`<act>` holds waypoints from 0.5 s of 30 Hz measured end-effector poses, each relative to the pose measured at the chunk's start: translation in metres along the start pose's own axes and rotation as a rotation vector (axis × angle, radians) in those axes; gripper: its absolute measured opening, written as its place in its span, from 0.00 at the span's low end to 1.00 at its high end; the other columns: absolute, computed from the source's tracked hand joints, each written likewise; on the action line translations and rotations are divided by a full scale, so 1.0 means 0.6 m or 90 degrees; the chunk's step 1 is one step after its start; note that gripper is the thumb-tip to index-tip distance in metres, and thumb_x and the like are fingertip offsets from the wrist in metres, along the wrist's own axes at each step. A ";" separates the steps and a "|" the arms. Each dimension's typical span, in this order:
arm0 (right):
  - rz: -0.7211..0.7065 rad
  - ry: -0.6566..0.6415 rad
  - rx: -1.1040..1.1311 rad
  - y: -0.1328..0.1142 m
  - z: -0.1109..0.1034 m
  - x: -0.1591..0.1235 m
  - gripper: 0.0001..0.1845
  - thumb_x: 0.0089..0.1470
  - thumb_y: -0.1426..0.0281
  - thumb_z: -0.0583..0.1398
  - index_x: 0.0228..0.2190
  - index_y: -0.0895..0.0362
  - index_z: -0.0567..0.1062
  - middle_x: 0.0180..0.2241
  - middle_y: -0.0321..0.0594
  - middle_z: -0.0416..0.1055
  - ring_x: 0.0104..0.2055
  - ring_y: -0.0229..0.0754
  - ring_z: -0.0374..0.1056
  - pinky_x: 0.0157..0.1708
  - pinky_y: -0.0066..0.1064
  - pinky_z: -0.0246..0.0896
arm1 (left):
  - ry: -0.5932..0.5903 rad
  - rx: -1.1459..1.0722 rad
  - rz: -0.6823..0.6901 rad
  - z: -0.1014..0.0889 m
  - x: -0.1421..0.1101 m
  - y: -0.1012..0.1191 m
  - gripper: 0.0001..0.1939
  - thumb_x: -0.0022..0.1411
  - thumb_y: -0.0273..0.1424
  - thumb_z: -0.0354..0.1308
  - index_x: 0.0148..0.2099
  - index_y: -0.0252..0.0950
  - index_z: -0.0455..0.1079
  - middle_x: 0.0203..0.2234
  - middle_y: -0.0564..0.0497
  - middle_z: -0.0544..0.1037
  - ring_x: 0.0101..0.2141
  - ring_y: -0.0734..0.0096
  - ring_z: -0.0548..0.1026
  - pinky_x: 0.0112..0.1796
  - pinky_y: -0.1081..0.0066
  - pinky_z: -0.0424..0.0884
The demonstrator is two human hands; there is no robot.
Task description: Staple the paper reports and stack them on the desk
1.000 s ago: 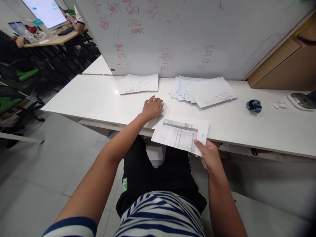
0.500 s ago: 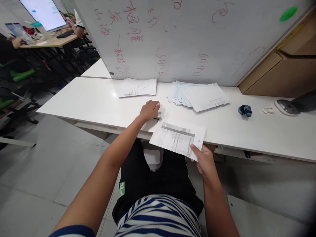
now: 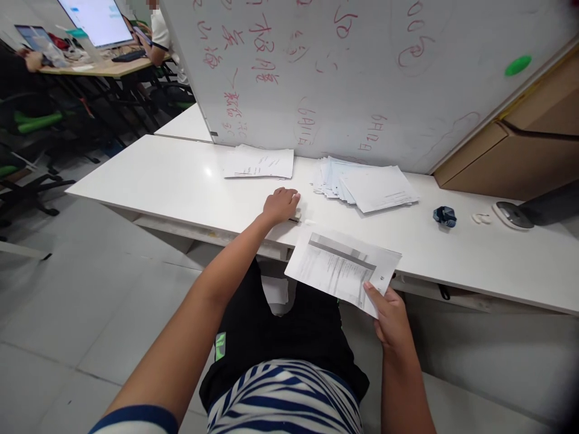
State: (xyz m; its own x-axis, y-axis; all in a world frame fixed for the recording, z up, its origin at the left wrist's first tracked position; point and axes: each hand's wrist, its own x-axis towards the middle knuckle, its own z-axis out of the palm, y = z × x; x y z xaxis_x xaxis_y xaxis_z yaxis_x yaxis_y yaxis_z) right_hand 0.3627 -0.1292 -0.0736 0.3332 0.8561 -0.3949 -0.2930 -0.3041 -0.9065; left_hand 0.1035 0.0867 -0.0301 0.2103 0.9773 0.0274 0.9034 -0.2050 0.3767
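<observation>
My right hand (image 3: 392,316) pinches a printed sheet of paper (image 3: 339,265) at its lower right corner, thumb on top. The sheet tilts over the desk's front edge, with a grey band and lines of print on its face. My left hand (image 3: 281,205) is bent down over a small object (image 3: 296,217) on the desk near the edge. Only a pale and dark end of that object shows beside the fingers; the palm hides the rest. The sheet's upper left corner lies close to this object.
On the white desk (image 3: 181,187) a paper stack (image 3: 262,163) and a fanned paper pile (image 3: 380,187) lie before a whiteboard (image 3: 344,78). To the right are a dark blue object (image 3: 444,217), a small white item (image 3: 480,218), a mouse (image 3: 513,215) and cardboard boxes (image 3: 506,157). People sit behind at left.
The printed sheet and my right hand have moved right and slightly nearer to me. My left hand stays at the same small object; the camera view has shifted a little.
</observation>
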 end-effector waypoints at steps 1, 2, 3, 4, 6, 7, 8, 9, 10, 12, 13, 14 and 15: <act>0.001 0.000 -0.005 0.000 0.001 0.000 0.29 0.39 0.59 0.70 0.43 0.58 0.77 0.45 0.45 0.77 0.44 0.49 0.74 0.39 0.35 0.72 | 0.003 0.001 0.001 0.001 0.000 -0.001 0.24 0.70 0.41 0.31 0.56 0.42 0.62 0.57 0.48 0.67 0.60 0.57 0.57 0.52 0.55 0.63; 0.000 0.000 -0.011 0.001 0.001 -0.001 0.29 0.40 0.59 0.70 0.44 0.58 0.77 0.45 0.45 0.76 0.45 0.50 0.74 0.40 0.36 0.72 | 0.006 0.003 0.002 0.002 0.001 -0.001 0.24 0.70 0.41 0.31 0.56 0.42 0.62 0.56 0.48 0.68 0.60 0.57 0.58 0.52 0.55 0.63; -0.004 0.000 -0.017 0.002 0.002 0.000 0.29 0.40 0.59 0.70 0.44 0.58 0.77 0.45 0.45 0.76 0.46 0.50 0.73 0.41 0.36 0.72 | 0.007 0.005 0.004 0.002 0.001 -0.001 0.24 0.70 0.41 0.31 0.56 0.42 0.62 0.56 0.48 0.68 0.60 0.57 0.58 0.52 0.55 0.64; -0.008 0.000 -0.019 0.002 0.002 0.000 0.29 0.41 0.59 0.70 0.44 0.58 0.77 0.46 0.44 0.76 0.47 0.50 0.73 0.42 0.36 0.72 | 0.007 0.006 0.007 0.002 0.001 -0.001 0.24 0.70 0.41 0.31 0.56 0.42 0.62 0.56 0.48 0.68 0.60 0.57 0.58 0.52 0.55 0.64; -0.014 0.001 -0.013 0.004 0.001 0.001 0.28 0.41 0.60 0.70 0.45 0.57 0.77 0.46 0.43 0.76 0.48 0.49 0.72 0.45 0.36 0.71 | 0.004 0.007 0.008 0.002 0.001 -0.001 0.24 0.70 0.41 0.31 0.56 0.42 0.62 0.56 0.47 0.68 0.60 0.56 0.58 0.52 0.55 0.64; -0.014 0.002 -0.008 0.006 -0.001 0.002 0.28 0.41 0.60 0.70 0.44 0.57 0.77 0.46 0.43 0.76 0.48 0.49 0.72 0.46 0.36 0.71 | 0.001 0.007 0.007 0.001 0.001 -0.001 0.24 0.70 0.41 0.31 0.56 0.42 0.62 0.56 0.47 0.68 0.59 0.56 0.58 0.52 0.55 0.64; -0.011 0.004 -0.003 0.007 -0.002 0.002 0.27 0.41 0.60 0.70 0.45 0.57 0.77 0.46 0.43 0.76 0.48 0.49 0.72 0.46 0.36 0.70 | -0.001 0.007 0.006 0.002 0.001 0.000 0.24 0.70 0.41 0.32 0.56 0.42 0.63 0.56 0.47 0.68 0.59 0.56 0.58 0.52 0.56 0.64; -0.006 0.004 0.000 0.008 -0.003 0.002 0.28 0.41 0.60 0.70 0.45 0.57 0.77 0.46 0.43 0.76 0.48 0.49 0.72 0.47 0.37 0.70 | -0.004 0.007 0.006 0.002 0.002 0.000 0.24 0.70 0.41 0.32 0.56 0.42 0.63 0.56 0.47 0.68 0.59 0.56 0.59 0.51 0.56 0.64; -0.002 0.005 0.002 0.009 -0.005 0.002 0.28 0.42 0.60 0.70 0.45 0.57 0.77 0.46 0.43 0.76 0.48 0.49 0.72 0.47 0.37 0.70 | -0.004 0.006 0.007 0.002 0.002 0.000 0.24 0.70 0.41 0.32 0.56 0.41 0.63 0.55 0.47 0.68 0.59 0.56 0.59 0.51 0.56 0.64; 0.003 0.010 0.002 0.011 -0.007 0.000 0.28 0.42 0.60 0.70 0.45 0.57 0.76 0.47 0.43 0.76 0.49 0.49 0.72 0.48 0.36 0.69 | 0.003 0.009 0.012 0.004 0.003 0.001 0.24 0.70 0.41 0.31 0.56 0.41 0.63 0.55 0.46 0.69 0.59 0.56 0.59 0.51 0.56 0.64; 0.003 0.012 -0.001 0.010 -0.007 -0.001 0.28 0.42 0.60 0.70 0.45 0.57 0.76 0.47 0.43 0.75 0.49 0.49 0.72 0.47 0.36 0.69 | 0.011 0.015 0.013 0.004 0.003 0.002 0.24 0.70 0.41 0.31 0.56 0.41 0.63 0.55 0.45 0.69 0.59 0.56 0.60 0.51 0.55 0.64; 0.003 0.013 -0.004 0.009 -0.007 -0.001 0.28 0.42 0.60 0.70 0.45 0.58 0.76 0.47 0.43 0.75 0.48 0.49 0.72 0.47 0.36 0.70 | 0.020 0.025 0.011 0.004 0.002 0.003 0.24 0.70 0.41 0.32 0.56 0.40 0.63 0.54 0.45 0.69 0.58 0.56 0.60 0.51 0.55 0.64; 0.004 0.009 -0.007 0.006 -0.006 0.000 0.28 0.42 0.60 0.69 0.46 0.57 0.76 0.47 0.43 0.75 0.48 0.50 0.72 0.45 0.36 0.71 | 0.030 0.037 0.008 0.004 0.000 0.004 0.24 0.70 0.41 0.33 0.56 0.40 0.63 0.54 0.45 0.69 0.58 0.56 0.61 0.51 0.55 0.64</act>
State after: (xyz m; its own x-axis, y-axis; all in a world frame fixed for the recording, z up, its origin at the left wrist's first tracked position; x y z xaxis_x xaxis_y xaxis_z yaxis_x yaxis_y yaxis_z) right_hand 0.3647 -0.1316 -0.0777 0.3444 0.8484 -0.4020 -0.2851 -0.3135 -0.9058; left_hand 0.1065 0.0860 -0.0314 0.2059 0.9756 0.0758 0.9210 -0.2194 0.3220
